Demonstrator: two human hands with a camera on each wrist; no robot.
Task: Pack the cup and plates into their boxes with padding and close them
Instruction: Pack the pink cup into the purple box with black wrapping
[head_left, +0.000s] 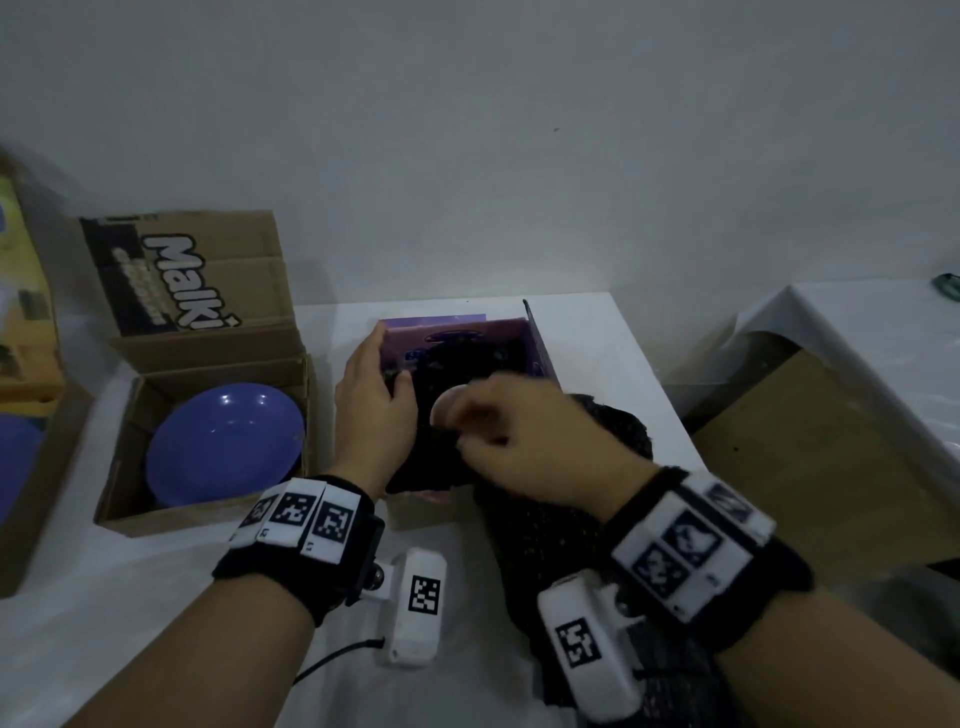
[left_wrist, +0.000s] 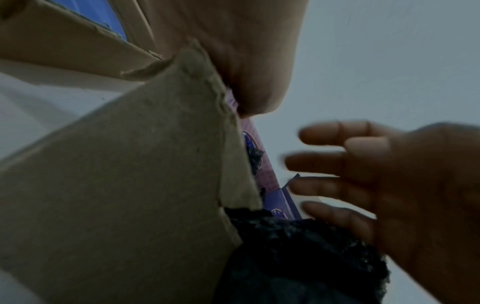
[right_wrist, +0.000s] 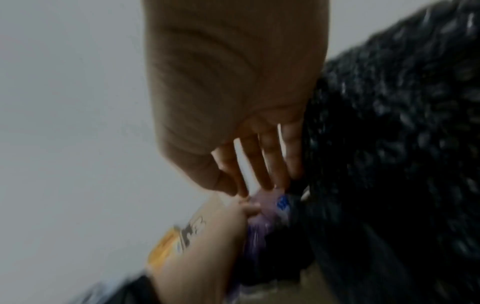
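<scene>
A purple box (head_left: 540, 343) stands open at the table's middle, stuffed with black netted padding (head_left: 467, 364) that spills over its near edge toward me. My left hand (head_left: 371, 400) holds the box's left wall, fingers outside and thumb inside on the padding. My right hand (head_left: 509, 436) hovers over the opening with its fingers straight and spread (left_wrist: 337, 164), the little finger touching the padding (left_wrist: 298, 257). A pale round shape (head_left: 447, 408) shows under the right hand; whether it is the cup or a thumb I cannot tell. A blue plate (head_left: 223, 441) lies in an open cardboard box (head_left: 124, 467) to the left.
The cardboard box's printed flap (head_left: 182, 275) stands up behind the plate. A second blue plate (head_left: 15, 452) and a yellow box (head_left: 21, 291) sit at the far left edge. A second table (head_left: 857, 332) with brown cardboard (head_left: 831, 467) stands to the right across a gap.
</scene>
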